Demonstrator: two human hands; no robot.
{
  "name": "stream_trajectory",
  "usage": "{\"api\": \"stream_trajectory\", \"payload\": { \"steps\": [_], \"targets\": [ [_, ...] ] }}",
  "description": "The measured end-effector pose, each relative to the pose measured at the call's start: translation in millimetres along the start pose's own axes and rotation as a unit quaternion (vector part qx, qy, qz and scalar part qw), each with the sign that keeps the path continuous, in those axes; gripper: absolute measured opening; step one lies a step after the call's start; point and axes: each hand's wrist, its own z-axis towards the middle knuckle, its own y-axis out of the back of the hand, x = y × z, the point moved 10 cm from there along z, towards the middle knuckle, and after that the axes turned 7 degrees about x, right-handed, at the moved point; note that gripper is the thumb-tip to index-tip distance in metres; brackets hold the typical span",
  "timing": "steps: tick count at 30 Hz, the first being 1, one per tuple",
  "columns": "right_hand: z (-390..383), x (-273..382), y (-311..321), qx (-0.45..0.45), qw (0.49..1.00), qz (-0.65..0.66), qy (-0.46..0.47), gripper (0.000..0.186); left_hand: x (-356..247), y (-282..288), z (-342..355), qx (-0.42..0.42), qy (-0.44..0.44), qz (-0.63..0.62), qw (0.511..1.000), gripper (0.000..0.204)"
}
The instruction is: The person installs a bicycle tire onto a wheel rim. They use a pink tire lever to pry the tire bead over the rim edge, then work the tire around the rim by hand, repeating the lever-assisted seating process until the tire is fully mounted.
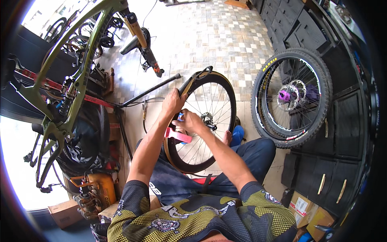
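Note:
A spoked bicycle wheel (230,94) with a deep black rim stands upright between my legs. Its black tire (188,84) with a tan edge comes away from the rim at the upper left and bends into a loop near the top. My left hand (174,101) is closed around this tire at the wheel's left side. Just below it, my right hand (192,122) is closed at the rim, with a small blue piece (180,116) showing at its fingers; its kind is unclear. A flat pink piece (179,136), perhaps a tool, sticks out across the rim beneath that hand.
A green bike frame (86,60) with a fork hangs at the left over a stand's black leg (125,135). Knobby-tired wheels (258,101) lean against black cabinets (330,161) at the right. An orange compressor (102,189) and cardboard boxes (64,213) sit lower left.

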Motion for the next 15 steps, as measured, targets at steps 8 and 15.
{"api": "stream_trajectory", "payload": {
  "steps": [8,15],
  "targets": [
    [28.6,25.8,166.2,-0.215,0.961,-0.171,0.028,0.038,53.2,-8.3,5.6,0.013,0.043,0.001,0.999,0.047],
    [56.3,38.7,174.6,-0.272,0.921,-0.259,0.107,0.039,66.0,-3.5,22.8,-0.011,-0.008,-0.061,0.998,0.049]
  ]
}}
